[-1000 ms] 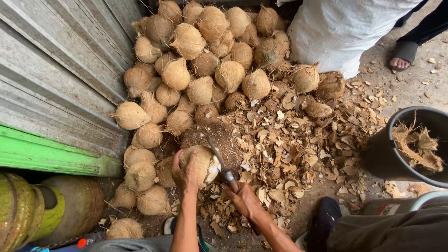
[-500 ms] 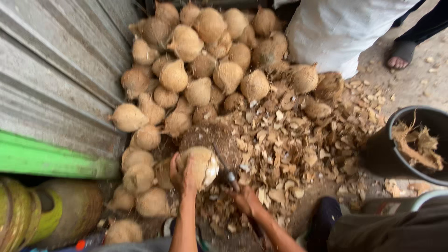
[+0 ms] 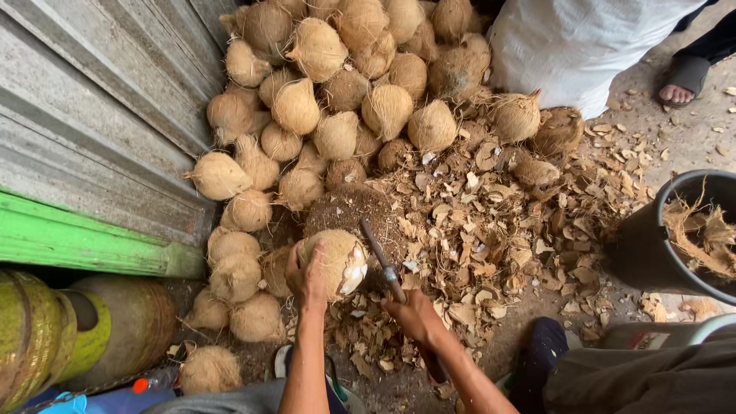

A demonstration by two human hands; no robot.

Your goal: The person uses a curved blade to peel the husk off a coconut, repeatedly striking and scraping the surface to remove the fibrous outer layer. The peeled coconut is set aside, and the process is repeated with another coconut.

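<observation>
From my feed, the dusty grey dirt ground [image 3: 690,146] carries a heap of round tan husked coconuts [image 3: 337,100]. Brown shell chips [image 3: 491,222] litter it, and a black round bucket [image 3: 652,253] sits right.

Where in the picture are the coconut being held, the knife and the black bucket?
coconut [image 3: 337,261]: head view, on its husked brown side.
knife [image 3: 377,249]: head view, on the blade's middle.
black bucket [image 3: 640,257]: head view, on its outer wall.

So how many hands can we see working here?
2. The left hand grips a coconut at the pile's near edge; the right hand, beside it, holds a blade. Others may be hidden out of frame.
</observation>
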